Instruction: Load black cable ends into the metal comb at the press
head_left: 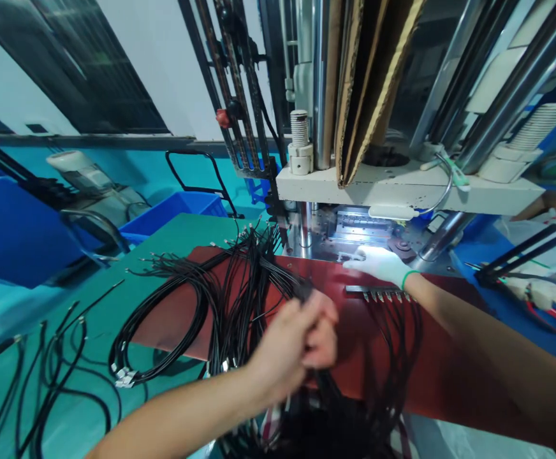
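My left hand [301, 338] is bare and closed around a bundle of black cables [326, 389], slightly blurred, above the reddish-brown board. The cables trail down toward my lap. My right hand [378, 264], in a white glove with a green cuff, reaches to the front of the press with its fingers stretched out; the fingertips are smeared. Just below it lies a metal strip [357, 289] with a row of cable ends [387, 297] along it. Left of my left hand, a large heap of black cables [240, 287] covers part of the board [349, 350].
The press [412, 194] stands ahead, its lit metal die [361, 224] under the plate. Cardboard sheets [349, 95] lean on it. A coiled cable bundle [158, 319] and loose cables [53, 370] lie on the green table [173, 239]. Red-handled pliers [553, 319] are at right.
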{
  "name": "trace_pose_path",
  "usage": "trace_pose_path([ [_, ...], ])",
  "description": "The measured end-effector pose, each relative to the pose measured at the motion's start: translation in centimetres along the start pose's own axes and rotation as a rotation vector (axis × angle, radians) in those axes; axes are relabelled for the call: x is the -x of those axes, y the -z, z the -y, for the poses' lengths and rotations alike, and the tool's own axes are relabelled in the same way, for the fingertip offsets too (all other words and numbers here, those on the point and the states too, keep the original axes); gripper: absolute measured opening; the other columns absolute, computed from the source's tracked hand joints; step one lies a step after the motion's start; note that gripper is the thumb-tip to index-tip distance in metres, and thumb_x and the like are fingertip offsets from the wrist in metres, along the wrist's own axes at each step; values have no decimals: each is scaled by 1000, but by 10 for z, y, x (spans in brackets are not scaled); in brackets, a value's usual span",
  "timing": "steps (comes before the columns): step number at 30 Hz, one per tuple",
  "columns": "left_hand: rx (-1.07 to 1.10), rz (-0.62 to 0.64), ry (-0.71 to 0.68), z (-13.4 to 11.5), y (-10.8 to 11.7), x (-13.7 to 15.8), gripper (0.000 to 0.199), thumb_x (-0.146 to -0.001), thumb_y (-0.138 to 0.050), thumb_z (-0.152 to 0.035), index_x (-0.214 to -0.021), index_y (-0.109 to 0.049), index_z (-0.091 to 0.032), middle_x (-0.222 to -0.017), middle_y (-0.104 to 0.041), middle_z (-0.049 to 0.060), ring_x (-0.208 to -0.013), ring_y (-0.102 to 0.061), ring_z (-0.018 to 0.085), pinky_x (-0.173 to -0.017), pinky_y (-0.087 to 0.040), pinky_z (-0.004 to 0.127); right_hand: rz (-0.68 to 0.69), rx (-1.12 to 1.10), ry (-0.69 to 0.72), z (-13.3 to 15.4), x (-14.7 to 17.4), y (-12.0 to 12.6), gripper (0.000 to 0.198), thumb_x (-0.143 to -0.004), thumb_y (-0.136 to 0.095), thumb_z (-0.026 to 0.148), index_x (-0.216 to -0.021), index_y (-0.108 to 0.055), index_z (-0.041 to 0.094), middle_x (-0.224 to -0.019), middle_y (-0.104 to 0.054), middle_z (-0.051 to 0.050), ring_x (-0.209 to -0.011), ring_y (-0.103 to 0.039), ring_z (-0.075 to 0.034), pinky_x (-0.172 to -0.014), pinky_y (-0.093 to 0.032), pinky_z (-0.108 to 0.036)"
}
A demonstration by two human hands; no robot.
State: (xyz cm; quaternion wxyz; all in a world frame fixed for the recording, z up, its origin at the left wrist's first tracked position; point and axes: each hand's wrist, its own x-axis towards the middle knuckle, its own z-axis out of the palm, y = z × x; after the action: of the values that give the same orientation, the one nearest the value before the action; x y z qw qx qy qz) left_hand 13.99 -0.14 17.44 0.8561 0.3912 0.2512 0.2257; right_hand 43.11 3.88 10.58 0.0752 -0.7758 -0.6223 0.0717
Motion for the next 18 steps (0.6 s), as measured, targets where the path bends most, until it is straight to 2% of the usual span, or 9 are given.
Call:
trace_pose_path([
  [2, -237, -321, -321, -37, 44, -15, 35, -83, -62, -50, -77, -52, -18, -55, -44, -6, -47, -46, 9, -51, -38, 22, 5, 19, 30, 0, 8, -3, 49, -76, -63, 66, -99, -67, 23, -86, -69, -6, -76, -63, -24, -67, -45, -32],
  [4, -672, -738, -507, -72, 92, -29, 36, -85, -53, -52, -77, -55, -17, -63, -56, 2, -66, -60, 19, -65, -47, 30, -32, 29, 72, 3, 15, -6, 40, -81, -64, 53, -108, -66, 23, -95, -68, -7, -85, -62, -24, -74, -44, -32],
  [6, -1300, -1033, -208, -96, 128, -39, 42, -82, -53, -55, -67, -57, -16, -63, -58, 10, -78, -64, 31, -73, -48, 39, -64, 26, 125, 6, 19, -8, 27, -88, -59, 41, -104, -68, 22, -102, -65, -8, -93, -60, -23, -81, -43, -32],
  [8, -1726, -1023, 72, -102, 139, -46, 54, -83, -45, -64, -70, -61, -15, -73, -64, 18, -88, -64, 41, -78, -47, 47, -76, 12, 179, 8, 19, -10, 23, -88, -60, 37, -99, -71, 20, -104, -62, -9, -100, -55, -24, -87, -40, -32],
  [9, -1868, -937, 96, -98, 134, -50, 58, -86, -38, -66, -72, -62, -15, -78, -66, 19, -90, -64, 42, -79, -47, 48, -77, 1, 200, 8, 18, -11, 23, -88, -61, 37, -98, -72, 19, -102, -61, -10, -102, -53, -25, -88, -40, -32],
  [11, -2010, -601, -85, -79, 112, -66, 58, -92, -31, -61, -79, -65, -16, -88, -68, 17, -90, -66, 35, -80, -49, 43, -75, -27, 231, 5, 16, -13, 26, -88, -63, 36, -103, -73, 17, -99, -60, -10, -101, -51, -24, -89, -39, -32],
  [14, -1960, -29, -434, -43, 79, -114, 35, -93, -48, -39, -115, -61, -17, -117, -61, 13, -106, -61, 28, -91, -47, 38, -71, -78, 255, -2, 12, -17, 33, -89, -61, 36, -114, -71, 17, -94, -58, -9, -95, -51, -23, -86, -38, -32],
  [16, -1868, 206, -486, -25, 72, -153, 42, -87, -59, -27, -128, -55, -18, -123, -57, 12, -110, -58, 25, -97, -45, 39, -62, -116, 268, -6, 10, -17, 32, -90, -60, 37, -114, -72, 18, -91, -57, -8, -91, -50, -23, -82, -38, -31],
  [18, -1696, 349, -491, -15, 79, -183, 36, -87, -59, -23, -122, -59, -17, -115, -59, 10, -107, -57, 22, -98, -45, 36, -52, -163, 281, -11, 8, -15, 30, -90, -58, 36, -110, -74, 20, -87, -57, -6, -86, -50, -21, -78, -38, -29],
])
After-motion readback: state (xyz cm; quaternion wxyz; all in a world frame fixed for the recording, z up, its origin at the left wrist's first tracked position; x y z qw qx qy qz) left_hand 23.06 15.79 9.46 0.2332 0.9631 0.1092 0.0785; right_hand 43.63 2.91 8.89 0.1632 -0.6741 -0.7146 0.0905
